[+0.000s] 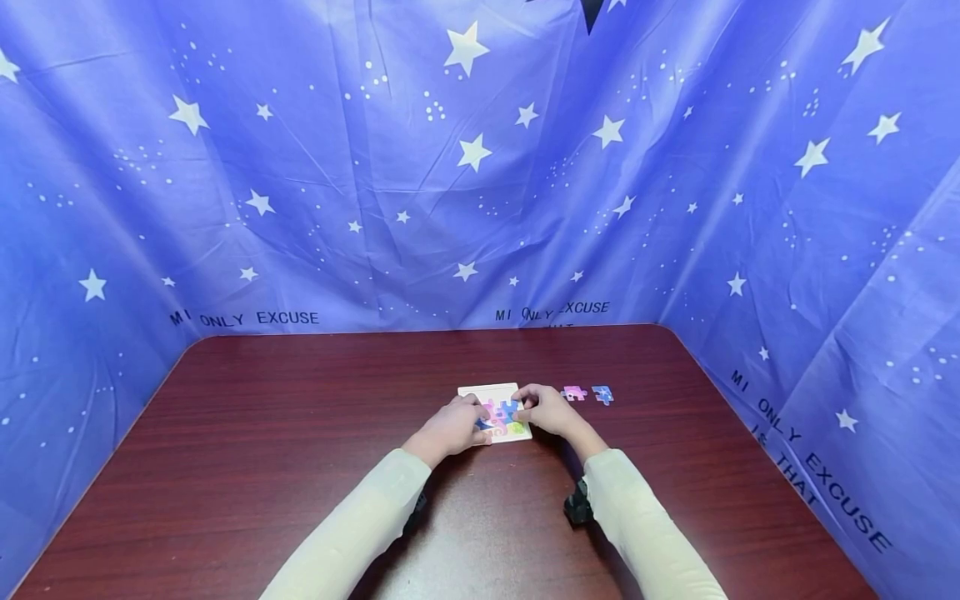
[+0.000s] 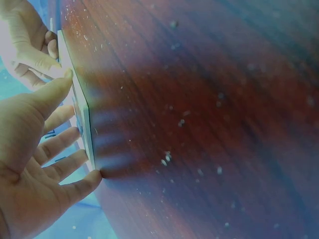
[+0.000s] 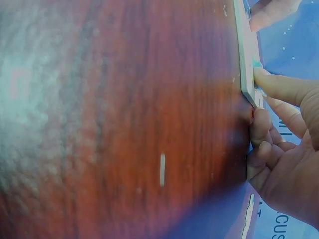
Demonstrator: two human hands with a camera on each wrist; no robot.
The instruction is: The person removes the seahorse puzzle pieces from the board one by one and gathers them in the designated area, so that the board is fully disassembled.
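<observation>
A small, pale-framed jigsaw puzzle board lies on the table, with pink, blue and yellow-green pieces in it. My left hand rests at its left side, fingers spread and fairly straight over the board, thumb at the near edge. The left wrist view shows the little finger reaching down to the table beside the frame. At the right edge, my right hand pinches a blue puzzle piece between thumb and index finger, low over the board. Its other fingers are curled against the table; the palm side partly hides the piece.
To the right of the right hand lie a pink puzzle piece and a blue-and-white puzzle piece. The dark red wooden table is bounded by a blue star-patterned curtain at the back and sides.
</observation>
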